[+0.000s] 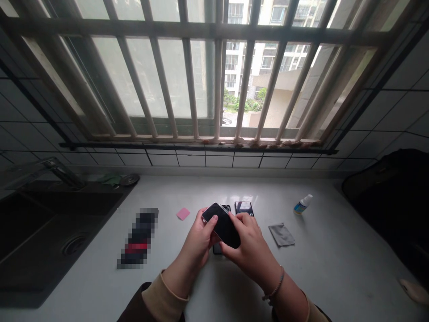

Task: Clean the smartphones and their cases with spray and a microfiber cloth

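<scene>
A smartphone (224, 227) with a dark screen and a pale edge is held tilted above the counter. My left hand (203, 232) grips its left side, thumb on the screen. On the right side, my right hand (246, 239) has its fingers at the upper edge and its thumb near the lower edge. Beneath the phone lies a dark, phone-shaped object (217, 249), mostly covered; I cannot tell whether it is a case or another phone. Another phone (244, 208) rests just behind my right hand, its lower part hidden.
A pink square (183, 213) and a pixelated dark item (140, 237) lie to the left, before the sink (63, 197). Rightward are a grey cloth (281, 235), a small spray bottle (303, 204) and a black bag (392, 201). A barred window (217, 31) rises behind the counter (318, 268).
</scene>
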`<act>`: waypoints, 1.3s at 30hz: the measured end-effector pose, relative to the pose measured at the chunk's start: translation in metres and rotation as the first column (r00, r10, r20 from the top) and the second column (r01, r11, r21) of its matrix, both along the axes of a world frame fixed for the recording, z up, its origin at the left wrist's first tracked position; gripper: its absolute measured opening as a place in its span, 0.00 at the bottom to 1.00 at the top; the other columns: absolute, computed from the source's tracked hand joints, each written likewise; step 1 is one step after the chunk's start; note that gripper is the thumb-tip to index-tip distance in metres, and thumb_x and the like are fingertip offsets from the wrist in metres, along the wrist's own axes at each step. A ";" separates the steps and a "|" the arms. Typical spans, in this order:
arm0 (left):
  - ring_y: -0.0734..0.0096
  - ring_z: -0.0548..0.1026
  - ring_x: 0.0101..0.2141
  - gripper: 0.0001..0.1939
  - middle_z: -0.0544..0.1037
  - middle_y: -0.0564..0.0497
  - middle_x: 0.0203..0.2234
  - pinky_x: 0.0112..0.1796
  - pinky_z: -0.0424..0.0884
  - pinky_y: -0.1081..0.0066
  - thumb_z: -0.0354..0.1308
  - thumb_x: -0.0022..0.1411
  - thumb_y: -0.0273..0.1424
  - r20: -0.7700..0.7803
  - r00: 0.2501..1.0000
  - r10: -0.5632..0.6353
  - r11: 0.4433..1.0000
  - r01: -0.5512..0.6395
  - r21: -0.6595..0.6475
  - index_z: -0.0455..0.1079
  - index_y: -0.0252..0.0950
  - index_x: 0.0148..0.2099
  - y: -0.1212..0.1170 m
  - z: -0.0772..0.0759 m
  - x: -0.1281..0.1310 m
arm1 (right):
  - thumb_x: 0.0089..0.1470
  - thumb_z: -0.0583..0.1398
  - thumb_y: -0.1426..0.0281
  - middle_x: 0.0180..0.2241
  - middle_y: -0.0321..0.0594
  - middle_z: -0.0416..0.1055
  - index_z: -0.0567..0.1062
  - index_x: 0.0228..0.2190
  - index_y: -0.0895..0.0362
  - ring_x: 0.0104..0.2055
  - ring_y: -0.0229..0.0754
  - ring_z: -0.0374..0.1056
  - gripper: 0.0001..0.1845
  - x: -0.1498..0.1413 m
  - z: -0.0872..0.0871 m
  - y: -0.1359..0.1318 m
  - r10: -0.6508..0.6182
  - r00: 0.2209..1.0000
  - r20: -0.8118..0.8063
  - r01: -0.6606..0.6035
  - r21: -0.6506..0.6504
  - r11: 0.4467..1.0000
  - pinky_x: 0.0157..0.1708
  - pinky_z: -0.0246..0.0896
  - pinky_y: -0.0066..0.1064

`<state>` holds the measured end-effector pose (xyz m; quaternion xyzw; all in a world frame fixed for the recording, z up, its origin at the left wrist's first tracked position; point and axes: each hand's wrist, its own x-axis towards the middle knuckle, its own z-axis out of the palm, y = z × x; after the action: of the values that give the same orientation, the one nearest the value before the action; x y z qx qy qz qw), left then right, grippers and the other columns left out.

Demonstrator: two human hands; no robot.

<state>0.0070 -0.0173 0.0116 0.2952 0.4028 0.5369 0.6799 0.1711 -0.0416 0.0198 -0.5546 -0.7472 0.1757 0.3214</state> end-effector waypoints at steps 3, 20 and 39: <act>0.67 0.81 0.35 0.24 0.81 0.47 0.42 0.37 0.79 0.66 0.69 0.63 0.37 -0.055 0.998 0.027 0.999 -0.028 -0.016 0.63 0.41 0.56 0.003 -0.002 -0.004 | 0.49 0.69 0.69 0.49 0.49 0.68 0.71 0.61 0.53 0.52 0.56 0.66 0.38 0.003 0.001 0.001 0.019 1.000 -0.017 -0.018 0.006 1.000 0.55 0.68 0.48; 0.61 0.83 0.37 0.12 0.83 0.39 0.42 0.38 0.82 0.61 0.61 0.71 0.36 0.022 0.994 0.109 0.992 -0.108 -0.061 0.74 0.33 0.51 0.008 -0.002 -0.010 | 0.49 0.74 0.60 0.62 0.50 0.63 0.63 0.68 0.50 0.59 0.57 0.68 0.49 0.024 -0.005 0.010 -0.029 0.952 -0.305 -0.041 -0.219 0.975 0.58 0.67 0.48; 0.63 0.84 0.36 0.08 0.84 0.43 0.40 0.37 0.82 0.62 0.57 0.73 0.32 0.122 0.964 0.238 0.969 -0.228 -0.090 0.73 0.35 0.50 0.014 0.002 -0.016 | 0.45 0.77 0.55 0.34 0.38 0.78 0.73 0.47 0.57 0.37 0.42 0.77 0.34 0.017 0.002 0.011 -0.288 0.506 -0.813 -0.403 -0.517 0.755 0.40 0.73 0.34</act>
<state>-0.0092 -0.0031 0.0138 0.1839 0.4089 0.6161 0.6476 0.1885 -0.0305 0.0215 -0.4383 -0.3933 0.6865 0.4264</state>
